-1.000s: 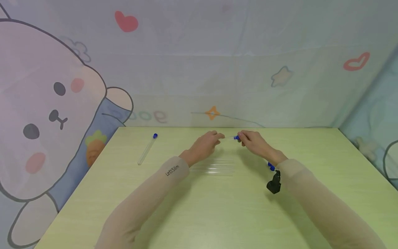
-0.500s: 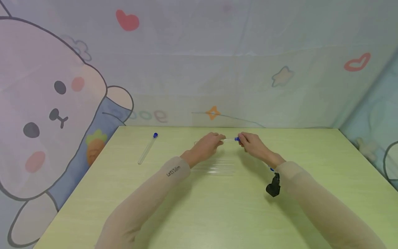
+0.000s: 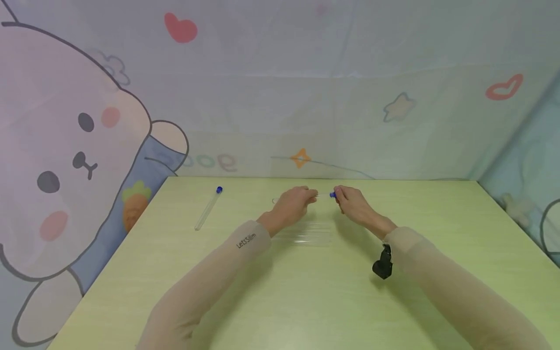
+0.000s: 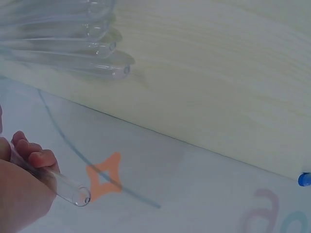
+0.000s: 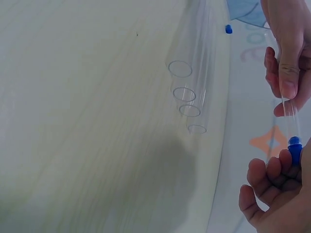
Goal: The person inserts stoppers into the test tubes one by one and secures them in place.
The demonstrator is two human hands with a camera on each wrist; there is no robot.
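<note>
Left hand point(image 3: 291, 206) curled round clear tube point(image 5: 290, 120); right hand point(image 3: 356, 204), just beside, pinches blue cap point(image 5: 295, 153); crooked push might jam cap.

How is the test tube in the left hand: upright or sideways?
Sideways: in the head view, the test tube extends from the left hand toward the blue cap and right hand.

Holds clear tube point(image 3: 324, 195) in left hand point(image 3: 294, 204), pinches blue cap point(image 3: 333, 194) at tube's end with right hand point(image 3: 355, 203). Has loose clear tubes point(image 3: 306, 236) lying side by side on table point(image 3: 288, 301) near left hand, blue-capped tube point(image 3: 208, 210) lying slanted well off to the left. Wears beige sleeves point(image 3: 218, 265), black device point(image 3: 383, 265) at right cuff. Faces cartoon-print backdrop point(image 3: 271, 107).
</note>
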